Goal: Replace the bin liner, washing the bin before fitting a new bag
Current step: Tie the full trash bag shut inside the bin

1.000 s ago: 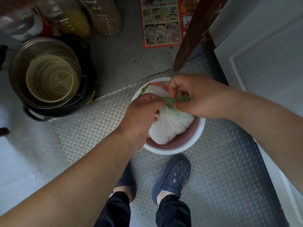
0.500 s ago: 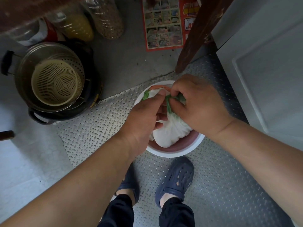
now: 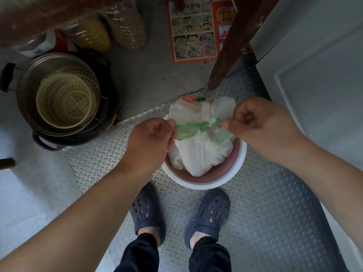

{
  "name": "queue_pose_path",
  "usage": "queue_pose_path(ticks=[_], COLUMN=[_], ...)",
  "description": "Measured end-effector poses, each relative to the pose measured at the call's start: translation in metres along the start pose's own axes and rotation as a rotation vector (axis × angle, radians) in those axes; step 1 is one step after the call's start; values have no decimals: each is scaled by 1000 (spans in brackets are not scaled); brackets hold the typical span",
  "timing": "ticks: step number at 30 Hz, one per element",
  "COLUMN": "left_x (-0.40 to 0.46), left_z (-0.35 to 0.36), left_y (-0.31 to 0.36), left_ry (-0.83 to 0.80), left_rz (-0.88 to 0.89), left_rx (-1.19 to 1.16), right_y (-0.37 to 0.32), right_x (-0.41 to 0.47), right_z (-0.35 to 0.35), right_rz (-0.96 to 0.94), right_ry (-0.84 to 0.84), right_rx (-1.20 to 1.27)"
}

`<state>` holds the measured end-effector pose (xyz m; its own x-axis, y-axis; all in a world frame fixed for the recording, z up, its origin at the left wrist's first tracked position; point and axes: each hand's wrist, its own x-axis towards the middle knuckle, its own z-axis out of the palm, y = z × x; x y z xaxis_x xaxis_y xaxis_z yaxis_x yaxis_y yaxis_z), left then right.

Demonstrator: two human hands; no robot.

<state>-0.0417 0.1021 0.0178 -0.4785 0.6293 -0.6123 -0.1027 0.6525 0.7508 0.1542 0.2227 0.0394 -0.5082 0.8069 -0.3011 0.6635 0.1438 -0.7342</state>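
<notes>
A round bin with a white rim and a reddish inside stands on the floor in front of my feet. A full white bin bag with green handle strips fills it. The green strips cross in a knot on top of the bag. My left hand pinches the left green strip. My right hand pinches the right green strip. Both strips are stretched sideways, one to each hand. Orange and green scraps show at the bag's far edge.
A metal pot holding a cream plastic colander sits on a black pan at the left. Bottles and sacks stand at the back. A brown table leg rises behind the bin, with a white cabinet at the right. Checker-plate flooring lies underfoot.
My hands were close together over the bag, working the green strips. They have now moved apart sideways, drawing the strips taut into a knot.
</notes>
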Motion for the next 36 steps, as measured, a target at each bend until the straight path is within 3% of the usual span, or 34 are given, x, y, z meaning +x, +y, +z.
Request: queue_pose_path(ticks=[5,10,13,23,26,31,36], left_x=[-7,-12,-11,-24,-37,-71,-92], left_z=[-9,-13,-20,-35,-38,-42,-29], left_y=[-33,-61,-69,-56,-41,-6,25], left_ry=[-14,80,176,208,189,-6,-128], left_rz=[-111,-267,-350,-372,-329,-238,-262], left_rx=[24,-15,-97,-147,-140,-159,-367], right_y=[32,61,77,72,50,-14,-65], right_x=[-18,-36,-44,-58,-61,-63,-65], right_z=[5,15,14,1,-6,-23,-22], right_rz=[358,535,597,651,696,612,489], right_ry=[-45,-14,91,247,279,112,-26], right_rx=[215,297,272,354,562,920,988])
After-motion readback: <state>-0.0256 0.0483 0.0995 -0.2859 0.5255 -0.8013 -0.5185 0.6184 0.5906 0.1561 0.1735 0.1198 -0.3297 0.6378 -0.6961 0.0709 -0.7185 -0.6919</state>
